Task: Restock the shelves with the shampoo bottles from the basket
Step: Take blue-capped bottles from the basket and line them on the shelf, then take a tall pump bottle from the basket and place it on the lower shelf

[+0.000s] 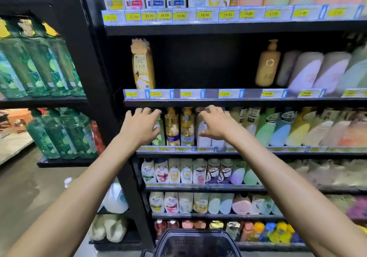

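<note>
Shelf (pixel 258 153), bottles (pixel 172 127) behind left hand (pixel 140 126), right hand (pixel 217 124)

Far left, green shrink-wrapped bottles (pixel 39 66) upright in two tiers on a black side rack (pixel 59 100). Behind, an orange plastic stool (pixel 18 117). Lower down, a white plastic bag (pixel 116 199) above pale sacks (pixel 113 229). Underfoot, grey floor (pixel 29 187).
</note>
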The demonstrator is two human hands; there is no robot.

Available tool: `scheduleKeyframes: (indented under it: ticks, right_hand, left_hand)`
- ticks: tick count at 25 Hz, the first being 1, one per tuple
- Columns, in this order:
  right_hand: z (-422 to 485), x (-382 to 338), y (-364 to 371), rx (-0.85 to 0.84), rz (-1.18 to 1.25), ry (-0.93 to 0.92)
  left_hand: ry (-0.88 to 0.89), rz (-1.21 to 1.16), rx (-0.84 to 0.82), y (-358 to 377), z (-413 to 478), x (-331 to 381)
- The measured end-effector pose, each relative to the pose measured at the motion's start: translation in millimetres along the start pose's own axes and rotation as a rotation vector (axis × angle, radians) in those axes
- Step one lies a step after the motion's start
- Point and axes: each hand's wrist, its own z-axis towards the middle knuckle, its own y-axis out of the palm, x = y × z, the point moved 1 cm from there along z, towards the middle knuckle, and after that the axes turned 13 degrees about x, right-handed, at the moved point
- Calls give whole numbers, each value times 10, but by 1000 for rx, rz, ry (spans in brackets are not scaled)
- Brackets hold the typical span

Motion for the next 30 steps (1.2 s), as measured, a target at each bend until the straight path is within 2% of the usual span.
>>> scheduleKeyframes:
  ticks: [4,12,20,25,30]
  right_hand:
    - [-425,211,274,-75,23,31]
    - [-1234,334,1167,-340,72,127]
    - [-1819,232,2152,-575,126,289]
    - [-2173,50,2837,-698,180,380]
    - [-2490,-128,3455,-820,206,425]
  left_hand:
    - [17,-4,-73,132,-305,368]
    - [49,-116,-283,780,-977,850]
    - [90,-257,-494,1776,-1578,938]
    - [60,-362,-719,2464,-2152,959]
    - [36,-399,-818,3001,-2599,978]
